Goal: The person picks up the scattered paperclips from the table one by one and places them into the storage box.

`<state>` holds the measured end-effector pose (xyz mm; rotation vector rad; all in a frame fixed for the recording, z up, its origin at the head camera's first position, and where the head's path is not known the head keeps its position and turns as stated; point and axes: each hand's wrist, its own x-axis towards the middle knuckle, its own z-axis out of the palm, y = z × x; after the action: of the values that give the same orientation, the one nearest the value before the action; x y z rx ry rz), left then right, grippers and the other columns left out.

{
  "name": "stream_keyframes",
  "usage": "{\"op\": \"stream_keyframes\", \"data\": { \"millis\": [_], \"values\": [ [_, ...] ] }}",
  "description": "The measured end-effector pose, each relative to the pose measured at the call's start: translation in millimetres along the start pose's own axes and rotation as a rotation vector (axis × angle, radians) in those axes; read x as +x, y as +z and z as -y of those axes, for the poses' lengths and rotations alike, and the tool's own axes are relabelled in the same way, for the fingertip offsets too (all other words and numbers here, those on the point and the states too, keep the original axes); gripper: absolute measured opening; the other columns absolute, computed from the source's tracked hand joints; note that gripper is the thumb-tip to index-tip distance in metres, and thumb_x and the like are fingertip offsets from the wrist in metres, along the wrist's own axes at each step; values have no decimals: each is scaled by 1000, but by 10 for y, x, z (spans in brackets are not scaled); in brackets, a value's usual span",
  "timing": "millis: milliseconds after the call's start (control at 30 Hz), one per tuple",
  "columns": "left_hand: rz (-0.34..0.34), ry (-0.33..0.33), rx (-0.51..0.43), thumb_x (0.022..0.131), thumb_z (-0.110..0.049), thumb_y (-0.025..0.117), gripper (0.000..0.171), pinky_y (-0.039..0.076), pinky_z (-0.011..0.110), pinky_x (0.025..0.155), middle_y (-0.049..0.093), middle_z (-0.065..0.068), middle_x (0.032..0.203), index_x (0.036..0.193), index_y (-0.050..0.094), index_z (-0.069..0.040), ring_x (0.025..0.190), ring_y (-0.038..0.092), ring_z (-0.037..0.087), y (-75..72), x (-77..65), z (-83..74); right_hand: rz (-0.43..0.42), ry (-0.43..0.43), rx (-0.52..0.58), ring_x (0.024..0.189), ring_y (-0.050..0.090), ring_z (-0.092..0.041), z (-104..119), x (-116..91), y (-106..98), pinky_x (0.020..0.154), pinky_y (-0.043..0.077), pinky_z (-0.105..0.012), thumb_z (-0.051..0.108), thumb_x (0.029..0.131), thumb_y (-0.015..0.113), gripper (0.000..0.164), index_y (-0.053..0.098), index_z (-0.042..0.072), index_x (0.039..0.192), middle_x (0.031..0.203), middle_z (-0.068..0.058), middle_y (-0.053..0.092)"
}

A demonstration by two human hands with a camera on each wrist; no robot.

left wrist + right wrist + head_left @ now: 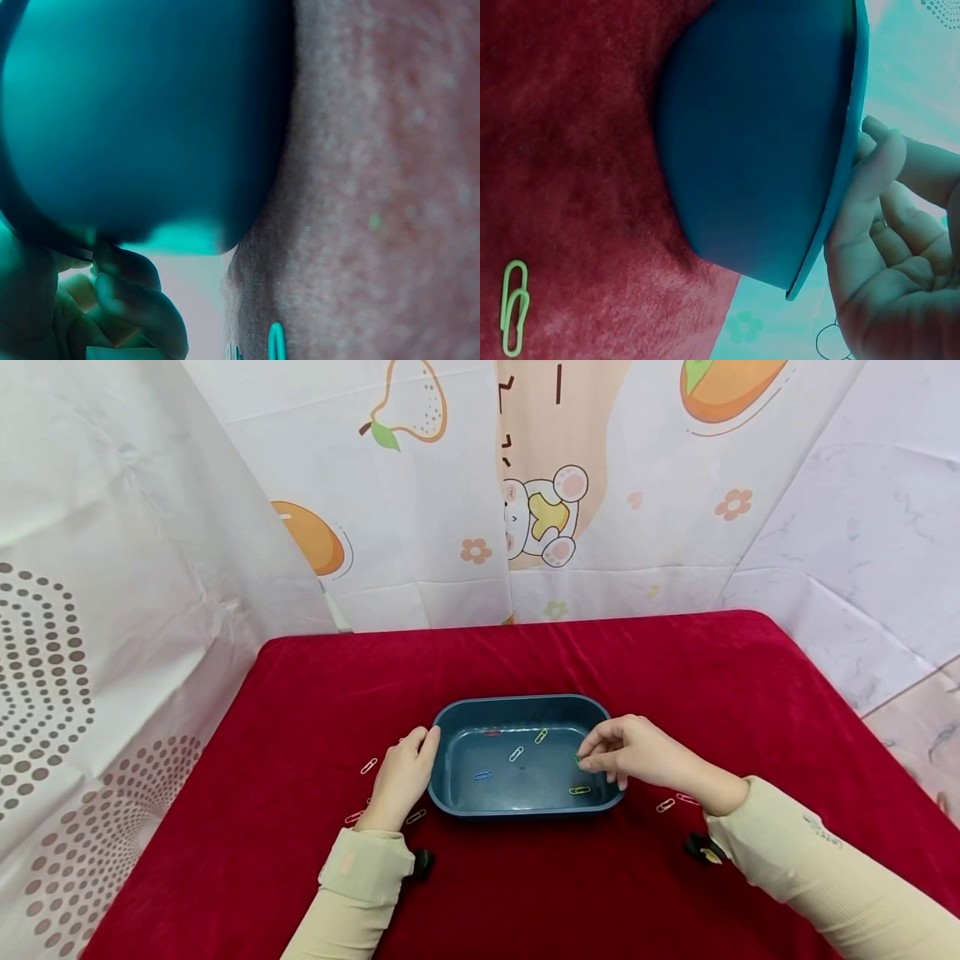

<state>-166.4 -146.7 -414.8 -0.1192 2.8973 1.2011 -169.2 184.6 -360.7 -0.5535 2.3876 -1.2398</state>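
Note:
A dark blue plastic basin stands mid-table, with several paper clips inside: a red one, a white one and a blue one among them. At its left rim, my left hand holds the edge between thumb and curled fingers. My right hand reaches over the right rim and pinches a small green paper clip above the basin floor. From the right wrist view, the basin wall hides the fingertips and the clip.
Loose paper clips lie on the red cloth on both sides: a white one on the left, a yellow one and a pink one on the right. A patterned curtain hangs behind the table.

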Motion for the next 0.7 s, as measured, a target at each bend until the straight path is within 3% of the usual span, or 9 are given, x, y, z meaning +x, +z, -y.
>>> {"op": "stream_keyframes", "data": {
  "millis": [700],
  "values": [
    [7,-7,-3,105,-37,42,39,33,29,54,40,5,62,75,42,-12,53,38,20,-5,3,-5,-51,17,-14,63,61,-19,17,-184,-115,55,53,-30,15,88,73,19,71,1,100,82,-12,69]
  ]
}}
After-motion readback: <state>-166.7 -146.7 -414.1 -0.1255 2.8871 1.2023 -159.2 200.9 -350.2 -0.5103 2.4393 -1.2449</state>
